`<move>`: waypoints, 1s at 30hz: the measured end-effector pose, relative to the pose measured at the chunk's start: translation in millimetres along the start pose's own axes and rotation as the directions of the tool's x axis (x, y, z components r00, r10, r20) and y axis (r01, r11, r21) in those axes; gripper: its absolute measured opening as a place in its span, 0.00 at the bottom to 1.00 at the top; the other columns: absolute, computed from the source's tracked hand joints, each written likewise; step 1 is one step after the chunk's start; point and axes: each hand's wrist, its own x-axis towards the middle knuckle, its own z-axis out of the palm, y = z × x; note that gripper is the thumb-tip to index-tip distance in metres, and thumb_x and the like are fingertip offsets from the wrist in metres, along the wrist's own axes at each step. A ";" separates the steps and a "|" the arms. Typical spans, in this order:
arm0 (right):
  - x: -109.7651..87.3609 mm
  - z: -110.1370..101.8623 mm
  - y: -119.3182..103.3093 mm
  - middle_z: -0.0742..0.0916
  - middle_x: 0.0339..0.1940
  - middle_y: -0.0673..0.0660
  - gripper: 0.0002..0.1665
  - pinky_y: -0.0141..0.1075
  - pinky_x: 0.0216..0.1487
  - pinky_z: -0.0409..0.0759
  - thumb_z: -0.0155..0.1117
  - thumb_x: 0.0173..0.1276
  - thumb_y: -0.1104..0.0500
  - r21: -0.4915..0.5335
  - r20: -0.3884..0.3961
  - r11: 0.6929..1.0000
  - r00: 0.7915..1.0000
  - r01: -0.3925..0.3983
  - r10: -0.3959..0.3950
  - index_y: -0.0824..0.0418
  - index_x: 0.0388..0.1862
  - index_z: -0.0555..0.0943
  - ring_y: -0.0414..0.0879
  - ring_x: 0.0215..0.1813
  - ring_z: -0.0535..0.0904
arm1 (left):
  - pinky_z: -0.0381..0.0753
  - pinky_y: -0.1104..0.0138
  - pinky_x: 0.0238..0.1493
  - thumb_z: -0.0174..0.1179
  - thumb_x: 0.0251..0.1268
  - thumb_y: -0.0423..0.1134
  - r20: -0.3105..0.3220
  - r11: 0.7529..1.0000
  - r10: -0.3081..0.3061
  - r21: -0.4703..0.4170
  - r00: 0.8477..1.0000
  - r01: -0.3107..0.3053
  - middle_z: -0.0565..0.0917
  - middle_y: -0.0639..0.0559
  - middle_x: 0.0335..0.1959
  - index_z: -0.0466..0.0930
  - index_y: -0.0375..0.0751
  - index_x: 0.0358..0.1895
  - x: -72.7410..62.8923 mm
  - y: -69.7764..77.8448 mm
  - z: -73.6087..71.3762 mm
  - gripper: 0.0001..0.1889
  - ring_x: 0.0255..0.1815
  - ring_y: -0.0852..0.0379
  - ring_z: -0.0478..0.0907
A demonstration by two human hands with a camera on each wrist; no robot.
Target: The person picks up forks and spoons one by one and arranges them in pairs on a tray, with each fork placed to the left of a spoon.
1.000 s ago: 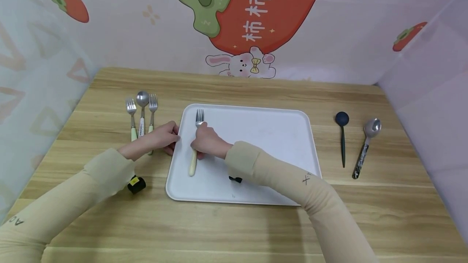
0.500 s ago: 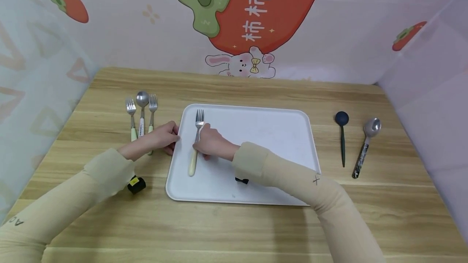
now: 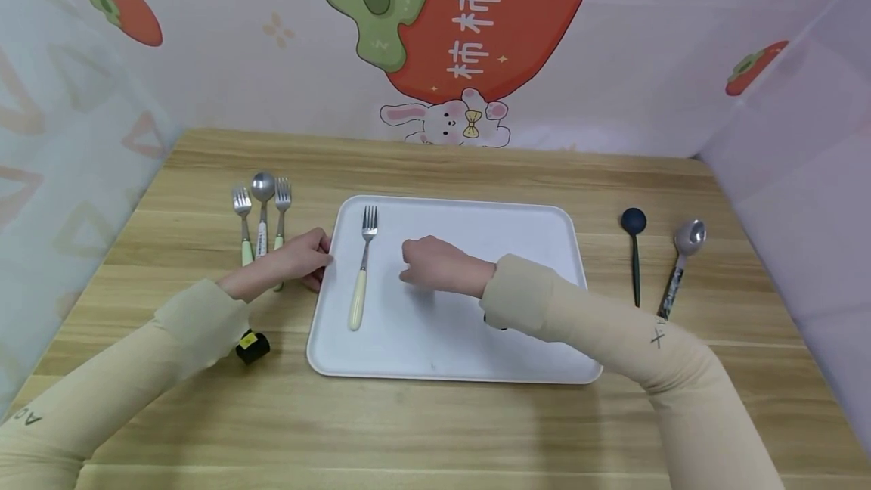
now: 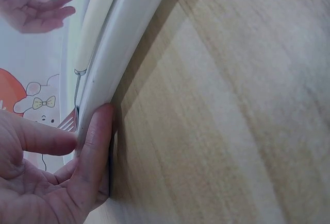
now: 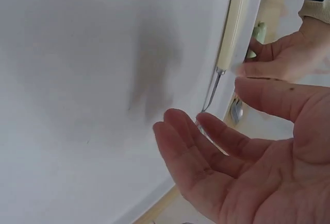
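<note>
A white rectangular tray (image 3: 476, 227) lies on the wooden table. Along its left side rests a fork (image 3: 358, 295) with a cream handle, tines pointing away from me. My left hand (image 3: 306, 257) pinches the tray's left edge; in the left wrist view its thumb is on the rim and a finger (image 4: 95, 141) lies against the outer wall. Over the tray, to the right of the fork, is my right hand (image 3: 438, 265). Its fingers (image 5: 180, 157) are loosely bent in the right wrist view, with a gap to the thumb and nothing held.
Left of the tray, two green-handled forks (image 3: 241, 206) and a spoon (image 3: 263, 187) lie side by side, partly behind my left arm. To the right are a black spoon (image 3: 634, 221) and a metal spoon (image 3: 690, 239) with a patterned handle. A printed cloth backdrop (image 3: 578, 116) stands behind the table.
My right hand has let go of the cream-handled fork and moved off to the right. The fork stays on the tray. My left hand keeps its place at the tray edge.
</note>
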 end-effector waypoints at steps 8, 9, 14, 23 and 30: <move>-13.3 -7.8 26.8 0.76 0.26 0.52 0.07 0.31 0.31 0.69 0.57 0.65 0.59 -0.093 0.034 0.995 0.999 -0.027 0.030 0.62 0.37 0.73 0.43 0.29 0.68 | 0.82 0.65 0.25 0.42 0.66 0.28 0.005 1.000 0.005 0.019 1.000 -0.006 0.72 0.36 0.34 0.58 0.25 0.47 -1.0 0.5 -1.4 0.10 0.24 0.55 0.76; -14.7 -9.3 29.3 0.77 0.27 0.53 0.08 0.31 0.31 0.70 0.57 0.65 0.59 -0.102 0.031 0.994 0.999 -0.027 0.031 0.63 0.37 0.73 0.44 0.30 0.69 | 0.82 0.65 0.25 0.42 0.66 0.28 0.005 1.000 0.005 0.014 1.000 -0.005 0.72 0.37 0.33 0.58 0.25 0.46 -0.8 0.2 -1.4 0.10 0.24 0.55 0.76; -21.9 -15.4 43.7 0.79 0.32 0.54 0.11 0.33 0.35 0.73 0.57 0.65 0.58 -0.122 0.053 0.991 0.997 -0.051 0.058 0.64 0.42 0.74 0.45 0.32 0.72 | 0.83 0.64 0.25 0.40 0.66 0.27 0.005 1.000 -0.002 -0.023 1.000 0.002 0.72 0.37 0.32 0.57 0.26 0.45 0.0 -0.7 -0.6 0.08 0.22 0.56 0.75; -39.8 -30.5 72.2 0.80 0.38 0.56 0.13 0.37 0.41 0.72 0.52 0.67 0.57 -0.076 0.090 0.991 0.989 -0.109 0.116 0.64 0.45 0.74 0.46 0.39 0.73 | 0.82 0.64 0.25 0.40 0.66 0.28 0.005 1.000 -0.004 -0.015 1.000 0.004 0.72 0.37 0.32 0.57 0.25 0.45 -0.3 -1.0 -1.5 0.09 0.23 0.56 0.75; -50.4 -41.2 94.1 0.79 0.50 0.61 0.21 0.44 0.50 0.73 0.52 0.68 0.56 -0.071 0.093 0.991 0.988 -0.114 0.120 0.69 0.54 0.71 0.52 0.51 0.74 | 0.83 0.64 0.26 0.41 0.66 0.28 0.000 1.000 -0.004 -0.010 1.000 0.004 0.72 0.37 0.32 0.58 0.25 0.45 -1.0 0.4 -0.9 0.09 0.23 0.55 0.75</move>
